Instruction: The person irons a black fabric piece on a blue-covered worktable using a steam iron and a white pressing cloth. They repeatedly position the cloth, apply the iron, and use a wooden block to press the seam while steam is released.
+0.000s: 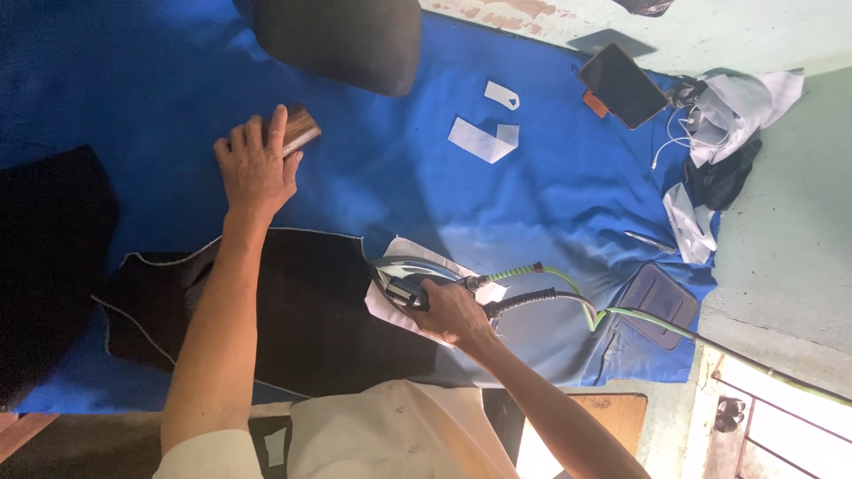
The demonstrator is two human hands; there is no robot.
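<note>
My right hand [451, 310] grips the handle of a steam iron [404, 277], which rests on a white cloth piece [413, 248] at the edge of a black fabric panel [311, 310] on the blue-covered table [399, 177]. The iron's tip points left toward the black fabric. My left hand [257, 164] lies farther up the table with its fingers closed over a small brown wooden block [300, 133]. A green hose and a black cord [550, 288] run from the iron to the right.
A large dark pad [342, 40] lies at the top. Two white cut pieces [484, 140] sit mid-table. A tablet [624, 84], cables and crumpled white and black cloth [732, 115] lie at right, with a pen [650, 241] and a grey iron rest [658, 304].
</note>
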